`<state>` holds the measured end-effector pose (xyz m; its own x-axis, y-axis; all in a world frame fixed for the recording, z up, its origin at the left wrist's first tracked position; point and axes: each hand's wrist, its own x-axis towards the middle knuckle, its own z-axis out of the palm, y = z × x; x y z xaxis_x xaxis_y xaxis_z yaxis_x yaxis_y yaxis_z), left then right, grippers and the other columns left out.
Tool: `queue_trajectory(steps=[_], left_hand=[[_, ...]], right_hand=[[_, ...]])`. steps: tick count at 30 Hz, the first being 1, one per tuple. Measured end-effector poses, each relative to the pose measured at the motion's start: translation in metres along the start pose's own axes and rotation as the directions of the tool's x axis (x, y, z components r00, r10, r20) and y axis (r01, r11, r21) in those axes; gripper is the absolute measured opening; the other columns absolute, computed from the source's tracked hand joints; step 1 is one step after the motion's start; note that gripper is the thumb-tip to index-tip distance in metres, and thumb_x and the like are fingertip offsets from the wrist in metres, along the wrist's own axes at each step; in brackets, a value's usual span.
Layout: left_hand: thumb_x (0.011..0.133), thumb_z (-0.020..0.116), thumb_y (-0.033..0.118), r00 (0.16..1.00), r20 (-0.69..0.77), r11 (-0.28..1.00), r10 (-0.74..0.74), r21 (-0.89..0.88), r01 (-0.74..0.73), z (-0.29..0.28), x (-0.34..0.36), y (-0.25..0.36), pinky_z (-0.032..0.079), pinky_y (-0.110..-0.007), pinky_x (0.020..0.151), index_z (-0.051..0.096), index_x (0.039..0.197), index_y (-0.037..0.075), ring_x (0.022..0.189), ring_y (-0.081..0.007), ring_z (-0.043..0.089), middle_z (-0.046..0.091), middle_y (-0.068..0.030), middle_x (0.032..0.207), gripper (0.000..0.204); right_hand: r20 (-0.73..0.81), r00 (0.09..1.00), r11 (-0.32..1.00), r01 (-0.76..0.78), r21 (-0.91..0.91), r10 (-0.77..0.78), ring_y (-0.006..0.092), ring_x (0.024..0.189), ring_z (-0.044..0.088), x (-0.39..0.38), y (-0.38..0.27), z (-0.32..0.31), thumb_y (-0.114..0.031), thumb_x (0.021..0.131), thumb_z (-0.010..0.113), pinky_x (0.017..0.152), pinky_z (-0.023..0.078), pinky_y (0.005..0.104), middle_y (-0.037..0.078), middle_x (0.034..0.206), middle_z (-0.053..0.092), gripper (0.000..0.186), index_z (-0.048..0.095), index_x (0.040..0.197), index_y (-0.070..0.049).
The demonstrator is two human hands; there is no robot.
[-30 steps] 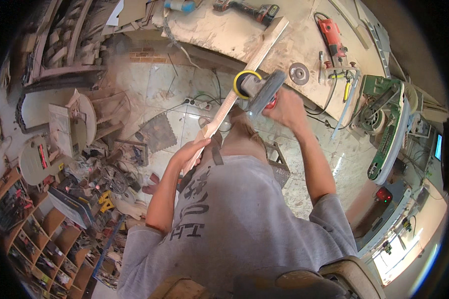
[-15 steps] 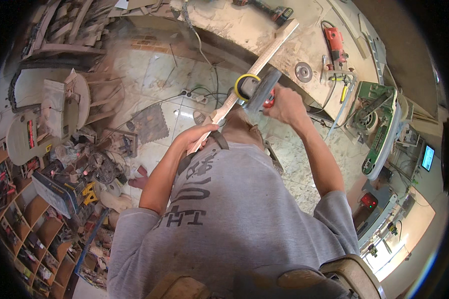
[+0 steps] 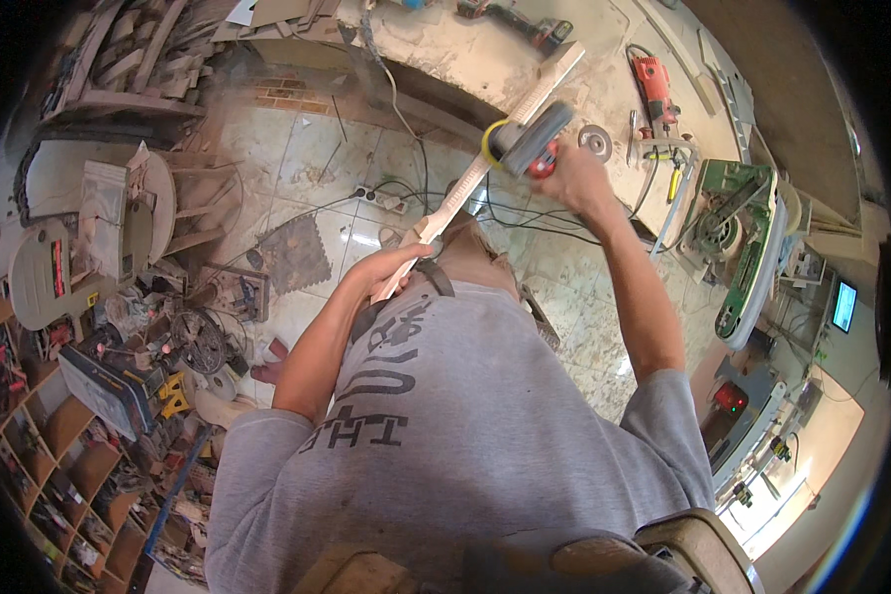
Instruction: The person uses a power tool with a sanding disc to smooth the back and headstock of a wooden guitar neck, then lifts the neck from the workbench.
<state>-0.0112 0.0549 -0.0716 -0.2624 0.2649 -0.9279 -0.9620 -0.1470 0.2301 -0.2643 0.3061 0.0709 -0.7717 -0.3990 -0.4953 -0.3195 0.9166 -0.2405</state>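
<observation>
A long, pale wooden piece slants from my waist up to the edge of the workbench, its near end carved into a narrower shape. My left hand is closed around that near end, close to my belly. In my right hand is a handheld power sander, dark grey with red at the grip. Its round yellow-rimmed pad is at the side of the wood about midway along; whether it touches cannot be made out exactly. The fingers wrap around the grip and are partly hidden.
On the dusty workbench lie a cordless tool, a red power tool and a round disc. A green belt machine stands at right. Cables cross the tiled floor. Cluttered shelves fill the left.
My right hand has moved the sander a little farther up along the wood and turned it. The left hand keeps its hold. The view has shifted slightly.
</observation>
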Motion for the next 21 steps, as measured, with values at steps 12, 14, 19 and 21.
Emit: queue_trajectory(steps=[12, 14, 19, 21], left_hand=[[0.081, 0.082, 0.064, 0.996, -0.051, 0.997, 0.073, 0.037, -0.071, 0.006, -0.015, 0.005, 0.04, -0.029, 0.045, 0.062, 0.098, 0.011, 0.055, -0.0106, 0.048, 0.049, 0.0013, 0.07, 0.059], [0.081, 0.082, 0.063, 0.996, -0.063, 0.997, 0.07, 0.036, -0.068, 0.007, -0.015, 0.005, 0.041, -0.029, 0.045, 0.062, 0.099, 0.01, 0.054, -0.0108, 0.049, 0.05, 0.0011, 0.07, 0.059], [0.082, 0.081, 0.061, 0.997, -0.058, 0.998, 0.045, 0.035, -0.043, 0.005, -0.009, 0.004, 0.043, -0.028, 0.045, 0.061, 0.099, 0.009, 0.053, -0.0108, 0.051, 0.051, 0.0006, 0.07, 0.059], [0.081, 0.083, 0.06, 0.995, -0.06, 0.996, 0.084, 0.005, -0.084, 0.005, -0.007, 0.002, 0.043, -0.03, 0.046, 0.064, 0.103, 0.008, 0.055, -0.0121, 0.052, 0.054, -0.001, 0.071, 0.059]], right_hand=[[0.002, 0.999, 0.998, 0.034, -0.047, -0.034, 0.0437, 0.093, 0.075, 0.003, 0.001, -0.004, -0.038, 0.07, 0.085, 0.086, 0.06, 0.0513, 0.028, 0.093, 0.076, 0.062, 0.068, 0.112, 0.004], [0.026, 1.0, 0.998, 0.018, -0.062, -0.016, 0.0441, 0.092, 0.075, 0.003, 0.001, -0.005, -0.038, 0.07, 0.085, 0.086, 0.06, 0.051, 0.028, 0.094, 0.076, 0.063, 0.068, 0.114, 0.004], [0.129, 0.979, 0.979, 0.171, -0.107, -0.157, 0.045, 0.095, 0.074, -0.037, -0.035, 0.036, -0.037, 0.069, 0.085, 0.087, 0.06, 0.0517, 0.028, 0.097, 0.075, 0.06, 0.066, 0.111, 0.002], [0.181, 0.972, 0.975, 0.178, -0.134, -0.152, 0.045, 0.097, 0.074, -0.044, -0.043, 0.046, -0.038, 0.068, 0.086, 0.088, 0.06, 0.0519, 0.028, 0.099, 0.075, 0.061, 0.064, 0.111, 0.001]])
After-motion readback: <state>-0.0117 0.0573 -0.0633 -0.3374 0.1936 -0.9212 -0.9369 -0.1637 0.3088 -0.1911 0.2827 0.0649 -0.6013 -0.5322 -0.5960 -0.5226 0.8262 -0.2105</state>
